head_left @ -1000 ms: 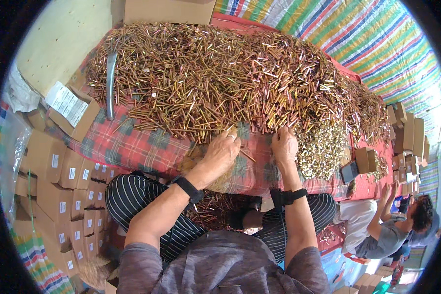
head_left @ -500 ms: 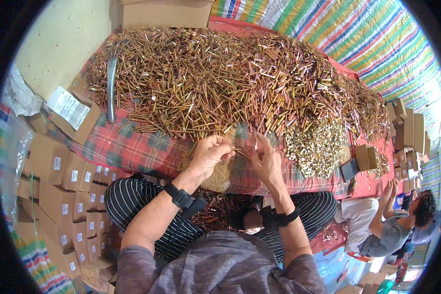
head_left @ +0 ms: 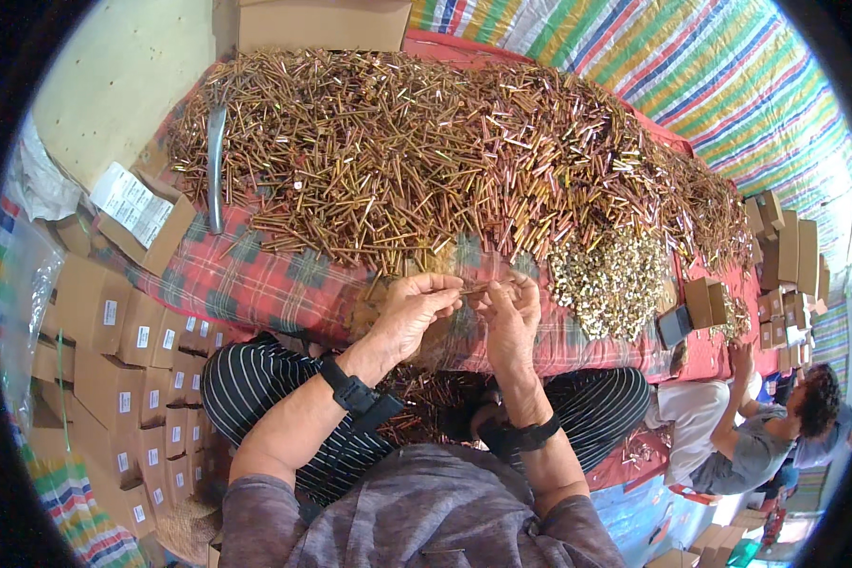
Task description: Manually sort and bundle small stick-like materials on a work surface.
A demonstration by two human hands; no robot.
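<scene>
My left hand (head_left: 418, 305) pinches a slim copper-coloured metal rod (head_left: 474, 291) between thumb and fingers. The fingers of my right hand (head_left: 511, 317) are closed at the rod's other end; whether they hold a second small piece is too small to tell. Both hands are above the near edge of a plaid cloth (head_left: 246, 275). Beyond them spreads a wide heap of similar copper and gold rods (head_left: 379, 161). To the right of my right hand lies a pile of small shiny gold-and-white metal pieces (head_left: 608, 284).
A curved grey metal strip (head_left: 216, 170) rests on the heap's left side. Stacked labelled cartons (head_left: 114, 379) stand at my left, and an open carton (head_left: 147, 227) lies beside the cloth. A small open box (head_left: 705, 303) is past the small pieces. Another person (head_left: 757, 440) sits at the right.
My right hand has closed from spread fingers and come in toward the left hand, meeting the rod's end. The person at the right has lowered a hand toward the cloth.
</scene>
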